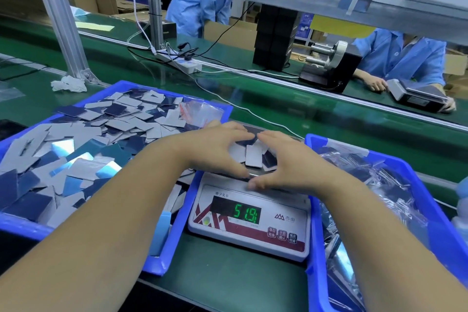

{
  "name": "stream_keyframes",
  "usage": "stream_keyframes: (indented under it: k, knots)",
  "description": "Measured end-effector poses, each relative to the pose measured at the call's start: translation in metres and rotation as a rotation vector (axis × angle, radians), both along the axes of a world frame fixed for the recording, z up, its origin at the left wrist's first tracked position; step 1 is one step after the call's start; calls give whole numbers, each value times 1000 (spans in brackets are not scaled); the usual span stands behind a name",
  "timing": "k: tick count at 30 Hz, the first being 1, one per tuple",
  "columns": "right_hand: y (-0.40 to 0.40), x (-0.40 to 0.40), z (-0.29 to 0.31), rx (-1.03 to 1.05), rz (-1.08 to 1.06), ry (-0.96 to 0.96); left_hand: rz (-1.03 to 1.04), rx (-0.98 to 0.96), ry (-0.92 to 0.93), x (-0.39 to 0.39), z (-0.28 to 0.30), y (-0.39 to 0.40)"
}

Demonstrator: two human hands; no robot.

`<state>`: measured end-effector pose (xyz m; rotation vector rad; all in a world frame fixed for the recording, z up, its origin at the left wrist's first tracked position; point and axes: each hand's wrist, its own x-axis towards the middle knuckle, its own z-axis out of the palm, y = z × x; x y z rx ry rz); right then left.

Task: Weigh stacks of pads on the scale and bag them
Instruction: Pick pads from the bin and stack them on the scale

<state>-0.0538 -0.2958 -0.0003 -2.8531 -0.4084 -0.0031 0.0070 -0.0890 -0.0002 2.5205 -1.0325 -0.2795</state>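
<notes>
Risk first: pads (253, 157) lying loose and fanned on the scale (249, 220), so a careless squeeze likely sends some sliding off the pan into the left bin (162, 265); hand weight on the pan probably falsifies the green readout. Left hand (215, 152) and right hand (286, 159) cupped around the pile from either side, fingers curved, thumbs nearly meeting at the near edge; grip or mere touch, cannot tell. Pads thin, rectangular, grey on one face, dark blue on the other. Right bin (430, 213) holding filled clear bags.
</notes>
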Motion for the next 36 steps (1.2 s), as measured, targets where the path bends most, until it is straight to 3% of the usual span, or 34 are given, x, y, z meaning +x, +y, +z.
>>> stream_keyframes:
  k: [19, 28, 36]
  knots:
    - [8, -4, 4, 71, 26, -71, 21, -85, -71, -8, 10, -3]
    - [0, -9, 12, 28, 37, 47, 37, -121, -61, -8, 9, -2]
    - [-1, -11, 13, 100, 18, -39, 91, -245, 29, -9, 8, -1]
